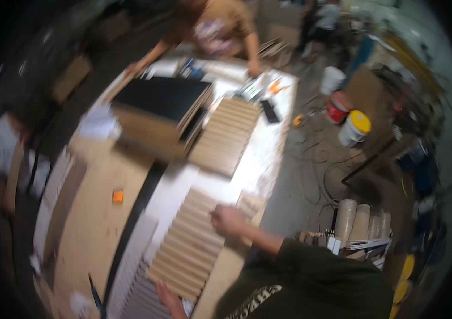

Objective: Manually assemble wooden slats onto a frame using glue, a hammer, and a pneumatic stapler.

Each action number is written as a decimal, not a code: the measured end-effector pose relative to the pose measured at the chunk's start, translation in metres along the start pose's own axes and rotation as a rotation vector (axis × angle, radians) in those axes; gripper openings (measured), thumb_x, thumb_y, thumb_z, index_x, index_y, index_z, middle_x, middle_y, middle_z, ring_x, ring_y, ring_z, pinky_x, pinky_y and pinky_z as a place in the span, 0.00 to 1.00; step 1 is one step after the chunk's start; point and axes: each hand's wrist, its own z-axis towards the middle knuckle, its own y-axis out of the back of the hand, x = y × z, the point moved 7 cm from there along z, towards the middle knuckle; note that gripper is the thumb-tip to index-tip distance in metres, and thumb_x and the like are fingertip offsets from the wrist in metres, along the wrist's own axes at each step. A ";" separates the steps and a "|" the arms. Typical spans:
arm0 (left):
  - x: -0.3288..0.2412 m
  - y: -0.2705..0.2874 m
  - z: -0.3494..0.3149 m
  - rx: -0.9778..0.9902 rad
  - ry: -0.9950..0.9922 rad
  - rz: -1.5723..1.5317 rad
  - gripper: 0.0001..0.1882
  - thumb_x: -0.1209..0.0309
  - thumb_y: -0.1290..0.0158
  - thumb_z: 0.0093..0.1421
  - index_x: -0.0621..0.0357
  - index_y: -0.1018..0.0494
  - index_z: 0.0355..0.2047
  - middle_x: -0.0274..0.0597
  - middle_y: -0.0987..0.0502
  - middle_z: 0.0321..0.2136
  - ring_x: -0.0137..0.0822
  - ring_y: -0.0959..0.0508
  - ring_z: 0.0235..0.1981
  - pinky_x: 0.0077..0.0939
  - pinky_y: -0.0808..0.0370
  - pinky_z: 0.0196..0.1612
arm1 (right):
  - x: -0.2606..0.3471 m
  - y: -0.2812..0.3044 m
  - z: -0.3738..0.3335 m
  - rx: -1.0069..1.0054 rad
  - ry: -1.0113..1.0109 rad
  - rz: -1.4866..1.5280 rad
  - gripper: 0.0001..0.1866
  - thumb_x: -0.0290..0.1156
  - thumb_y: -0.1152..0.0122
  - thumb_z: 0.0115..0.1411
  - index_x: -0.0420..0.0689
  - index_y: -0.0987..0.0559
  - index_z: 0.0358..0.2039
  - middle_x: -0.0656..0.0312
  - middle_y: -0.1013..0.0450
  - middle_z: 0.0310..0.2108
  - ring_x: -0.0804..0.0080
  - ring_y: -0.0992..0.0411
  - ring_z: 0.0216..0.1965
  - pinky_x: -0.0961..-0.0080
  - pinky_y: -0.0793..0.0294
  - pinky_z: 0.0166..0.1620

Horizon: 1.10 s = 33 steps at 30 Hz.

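A ribbed light-wood panel point(191, 242) lies at a slant on the work table in front of me. Over its right side is my right hand point(228, 219), fingers curled closed; anything inside them is hidden. My left hand point(168, 299) rests at the panel's near edge with its fingers stretched out, partly cut off by the lower rim. Under the panel's near left corner shows a grey ribbed sheet point(140, 297). A second ribbed wood panel point(226, 137) lies farther off, beside a stack of black-topped boards point(157, 98). Motion blurs the picture.
Across the table point(183, 181) a co-worker point(220, 26) leans with both hands at its far end. An orange block point(118, 196) sits on the left boards. Right on the floor stand a yellow-lidded bucket point(354, 129), a red bucket point(338, 107), cables and wrapped rolls point(346, 219).
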 end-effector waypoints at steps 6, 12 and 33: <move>-0.020 -0.012 -0.007 -0.025 -0.017 0.024 0.12 0.63 0.56 0.63 0.61 0.34 0.34 0.34 0.30 0.29 0.26 0.29 0.32 0.22 0.30 0.39 | 0.006 0.014 0.011 0.046 0.089 -0.008 0.11 0.39 0.42 0.47 0.47 0.22 0.29 0.57 0.29 0.28 0.56 0.29 0.31 0.66 0.29 0.34; -0.021 -0.011 -0.017 -0.064 0.015 -0.029 0.12 0.64 0.56 0.63 0.62 0.34 0.35 0.35 0.30 0.29 0.24 0.29 0.31 0.19 0.30 0.35 | 0.016 0.012 0.000 0.037 0.035 0.016 0.12 0.37 0.40 0.49 0.49 0.22 0.34 0.60 0.30 0.28 0.60 0.29 0.31 0.68 0.29 0.33; -0.025 -0.014 -0.018 -0.016 -0.023 0.022 0.12 0.65 0.60 0.64 0.64 0.35 0.37 0.38 0.30 0.31 0.25 0.28 0.32 0.18 0.31 0.37 | 0.014 0.011 0.004 0.030 0.050 -0.042 0.11 0.39 0.40 0.49 0.48 0.21 0.31 0.61 0.29 0.28 0.61 0.28 0.29 0.69 0.29 0.32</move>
